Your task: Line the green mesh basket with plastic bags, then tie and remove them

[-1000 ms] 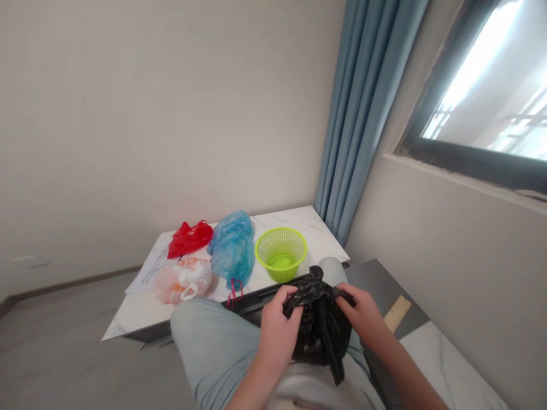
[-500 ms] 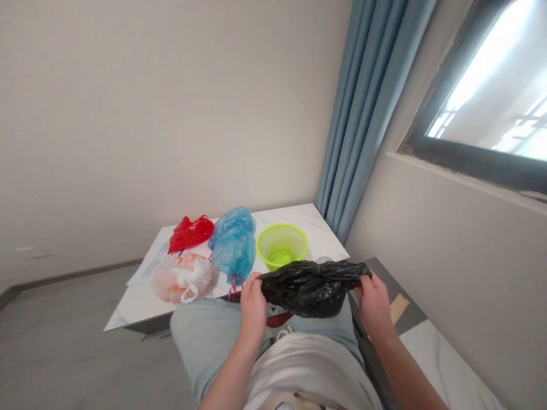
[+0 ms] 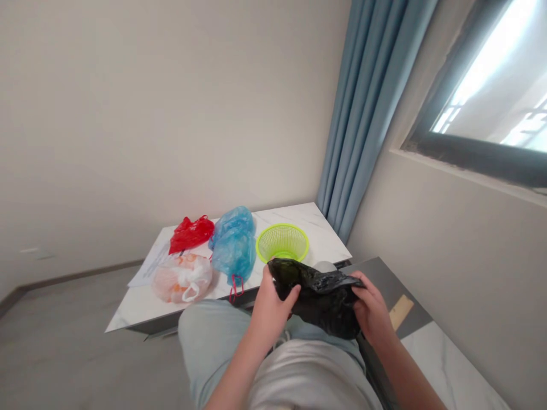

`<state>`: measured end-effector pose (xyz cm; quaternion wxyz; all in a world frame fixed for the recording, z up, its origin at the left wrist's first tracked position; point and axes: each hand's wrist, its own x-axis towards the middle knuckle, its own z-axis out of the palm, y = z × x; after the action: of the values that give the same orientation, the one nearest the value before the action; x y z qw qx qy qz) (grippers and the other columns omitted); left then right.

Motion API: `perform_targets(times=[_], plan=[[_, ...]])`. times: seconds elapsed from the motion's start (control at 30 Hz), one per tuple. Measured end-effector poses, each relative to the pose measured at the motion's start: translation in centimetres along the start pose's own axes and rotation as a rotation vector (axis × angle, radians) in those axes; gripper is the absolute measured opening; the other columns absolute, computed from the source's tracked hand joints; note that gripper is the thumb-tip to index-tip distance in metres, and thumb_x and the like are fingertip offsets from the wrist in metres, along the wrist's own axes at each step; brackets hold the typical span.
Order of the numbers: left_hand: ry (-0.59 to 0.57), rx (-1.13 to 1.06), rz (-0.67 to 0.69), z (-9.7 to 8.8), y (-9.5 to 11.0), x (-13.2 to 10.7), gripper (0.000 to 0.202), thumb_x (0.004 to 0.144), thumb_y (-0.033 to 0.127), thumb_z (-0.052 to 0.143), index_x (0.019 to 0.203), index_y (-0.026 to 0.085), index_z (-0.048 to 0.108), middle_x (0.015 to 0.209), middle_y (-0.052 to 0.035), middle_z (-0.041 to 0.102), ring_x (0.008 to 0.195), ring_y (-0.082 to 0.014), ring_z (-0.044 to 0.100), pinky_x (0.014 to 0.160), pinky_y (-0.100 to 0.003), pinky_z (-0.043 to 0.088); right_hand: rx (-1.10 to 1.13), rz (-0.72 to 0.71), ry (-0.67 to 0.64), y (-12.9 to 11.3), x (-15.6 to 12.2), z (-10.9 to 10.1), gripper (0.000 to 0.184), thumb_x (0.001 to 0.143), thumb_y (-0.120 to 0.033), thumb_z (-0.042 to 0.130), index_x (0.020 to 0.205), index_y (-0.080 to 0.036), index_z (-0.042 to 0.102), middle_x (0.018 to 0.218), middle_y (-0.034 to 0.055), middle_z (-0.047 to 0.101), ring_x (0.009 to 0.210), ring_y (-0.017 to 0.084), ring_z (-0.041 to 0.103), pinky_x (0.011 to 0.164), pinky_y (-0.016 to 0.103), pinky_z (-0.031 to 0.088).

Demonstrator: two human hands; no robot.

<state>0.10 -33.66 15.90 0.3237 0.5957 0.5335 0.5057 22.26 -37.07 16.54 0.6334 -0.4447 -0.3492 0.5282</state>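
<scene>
A black plastic bag [image 3: 320, 296] hangs over my lap, held between both hands. My left hand [image 3: 271, 307] is closed on the bag's left end, thumb on top. My right hand [image 3: 371, 310] grips its right end with curled fingers. The bag looks bunched and bulging; what is inside is hidden. Just beyond it on the white marble table [image 3: 128, 310] stands an empty green mesh basket [image 3: 282, 242]. Left of the basket lie a blue plastic bag [image 3: 233, 245], a red plastic bag [image 3: 190, 233] and a translucent white bag with orange contents [image 3: 182, 279].
Papers [image 3: 147, 267] lie under the bags at the table's left. A blue curtain [image 3: 367, 108] hangs behind the table beside a window [image 3: 491, 85]. A dark surface with a wooden ruler [image 3: 399, 312] runs along the right wall. My light trousers fill the foreground.
The bag was lifted from my lap and stretched wide between both hands; now the hands have come closer together and the bag is bunched again, its left end raised toward the basket.
</scene>
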Motion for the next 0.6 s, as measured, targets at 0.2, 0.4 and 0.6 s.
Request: perform_targets(times=[0.2,0.4,0.6], plan=[[0.101,-0.142,-0.295,-0.8,-3.8,0.9,0.023,0.075,0.037,0.065,0.084,0.017,0.068,0.085,-0.0077,0.072,0.086,-0.0267,0.066,0.087,-0.041,0.05,-0.427,-0.213,-0.164,-0.2,1.5,-1.9,0.018,0.077,-0.029,0.069,0.066,-0.021,0.057,0.082,0.003,0.061,0.08,0.021,0.054,0.074,0.032,0.042],[0.386,-0.39,-0.483,-4.1,-5.3,1.5,0.025,0.071,0.039,0.064,0.083,0.017,0.065,0.082,-0.0039,0.071,0.082,-0.0225,0.065,0.077,-0.034,0.051,-0.847,-0.31,-0.321,-3.5,3.6,-6.1,0.014,0.075,-0.02,0.064,0.082,-0.026,0.075,0.12,0.0077,0.063,0.115,0.029,0.054,0.102,0.044,0.038],[0.328,-0.552,-0.59,-5.9,-3.5,1.8,0.022,0.066,0.037,0.064,0.079,0.019,0.063,0.065,-0.0003,0.066,0.056,-0.0158,0.059,0.051,-0.025,0.047,-1.02,-0.232,-0.316,-3.0,4.6,-8.9,0.022,0.079,-0.023,0.058,0.089,-0.027,0.077,0.11,0.007,0.069,0.108,0.029,0.059,0.105,0.051,0.038]])
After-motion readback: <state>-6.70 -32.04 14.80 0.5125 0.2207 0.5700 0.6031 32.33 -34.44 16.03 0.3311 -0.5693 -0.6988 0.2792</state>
